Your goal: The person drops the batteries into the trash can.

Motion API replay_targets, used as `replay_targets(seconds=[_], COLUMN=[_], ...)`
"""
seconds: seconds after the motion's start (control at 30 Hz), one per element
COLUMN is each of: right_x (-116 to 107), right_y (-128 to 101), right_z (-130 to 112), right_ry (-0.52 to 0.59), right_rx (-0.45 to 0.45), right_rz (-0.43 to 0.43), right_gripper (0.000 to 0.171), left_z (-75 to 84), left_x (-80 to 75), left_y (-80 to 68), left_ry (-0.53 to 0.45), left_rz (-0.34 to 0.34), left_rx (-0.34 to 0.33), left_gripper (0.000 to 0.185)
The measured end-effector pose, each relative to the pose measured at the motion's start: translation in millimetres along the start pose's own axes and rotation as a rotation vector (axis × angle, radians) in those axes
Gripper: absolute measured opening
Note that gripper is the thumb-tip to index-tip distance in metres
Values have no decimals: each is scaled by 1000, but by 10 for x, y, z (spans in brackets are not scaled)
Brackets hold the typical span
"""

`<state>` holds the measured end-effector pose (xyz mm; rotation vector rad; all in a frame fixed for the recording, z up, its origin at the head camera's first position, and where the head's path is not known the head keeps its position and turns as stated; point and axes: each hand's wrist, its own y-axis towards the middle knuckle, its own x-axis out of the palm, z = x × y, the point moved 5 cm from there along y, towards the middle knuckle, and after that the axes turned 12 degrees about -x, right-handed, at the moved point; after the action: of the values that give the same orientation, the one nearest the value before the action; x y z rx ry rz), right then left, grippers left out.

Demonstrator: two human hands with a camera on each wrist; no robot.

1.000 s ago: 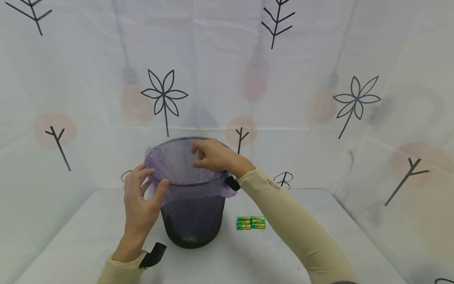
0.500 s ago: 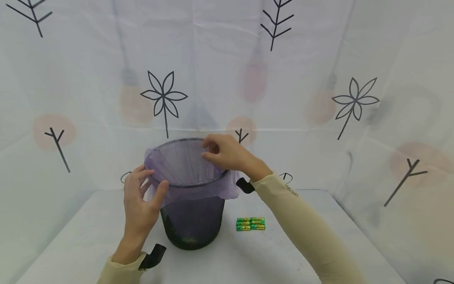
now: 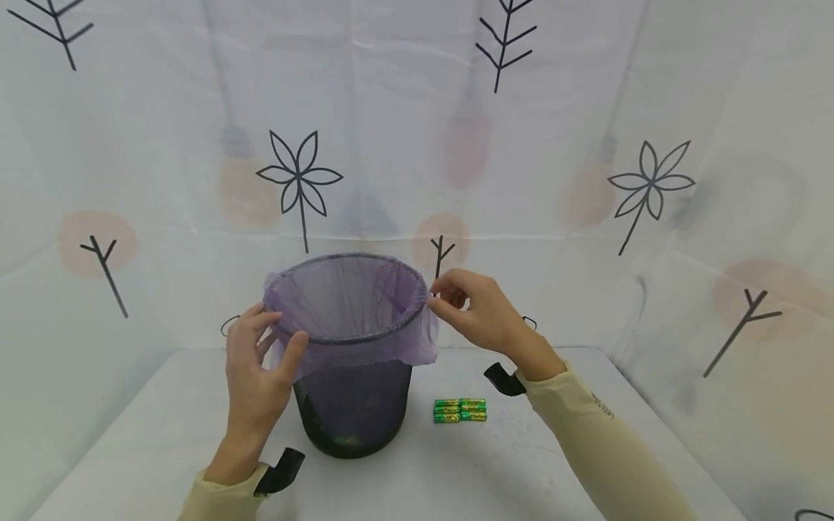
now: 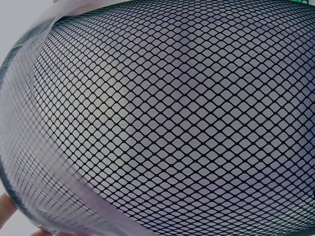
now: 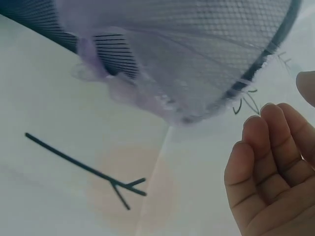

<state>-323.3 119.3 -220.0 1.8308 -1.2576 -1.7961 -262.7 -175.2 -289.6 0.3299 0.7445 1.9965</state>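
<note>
Left hand (image 3: 257,380) is set against the near-left side of the mesh bin (image 3: 352,405), thumb and fingers spread and only lightly curved, resting on the folded-over purple bag (image 3: 355,307) just under the rim; no firm grip is seen. Right hand (image 3: 482,315) is placed just beside the bin's right rim, fingers curled loosely with fingertips (image 5: 268,115) close to the bag edge; from the head view contact with the bag looks likely, but in the right wrist view a small gap is seen, so whether anything is pinched cannot be told. Bin is standing upright on the white tabletop (image 3: 456,470), roughly centred, lined with the bag, whose edge is draped over the rim all round. In the left wrist view only black mesh (image 4: 172,123) with the bag behind it is shown, very close. Green batteries (image 3: 460,409) are laid in a small cluster on the tabletop just right of the bin's base, clear of both hands. Patterned white cloth (image 3: 586,145) is hung behind and to the sides.
</note>
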Motion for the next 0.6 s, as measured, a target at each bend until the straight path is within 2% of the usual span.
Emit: replay_targets(seconds=[0.27,0.6], right_x=[195,478], right_y=[-486,-949], right_z=[144,335], right_ry=[11,46], right_rx=[47,181], right_rz=[-16,-79], right_gripper=[10,9], left_z=[3,-20], left_x=[-13,6], left_y=[-4,0], left_ry=[-7,-13], left_rz=[11,6], left_rx=[11,26], left_gripper=[44,44])
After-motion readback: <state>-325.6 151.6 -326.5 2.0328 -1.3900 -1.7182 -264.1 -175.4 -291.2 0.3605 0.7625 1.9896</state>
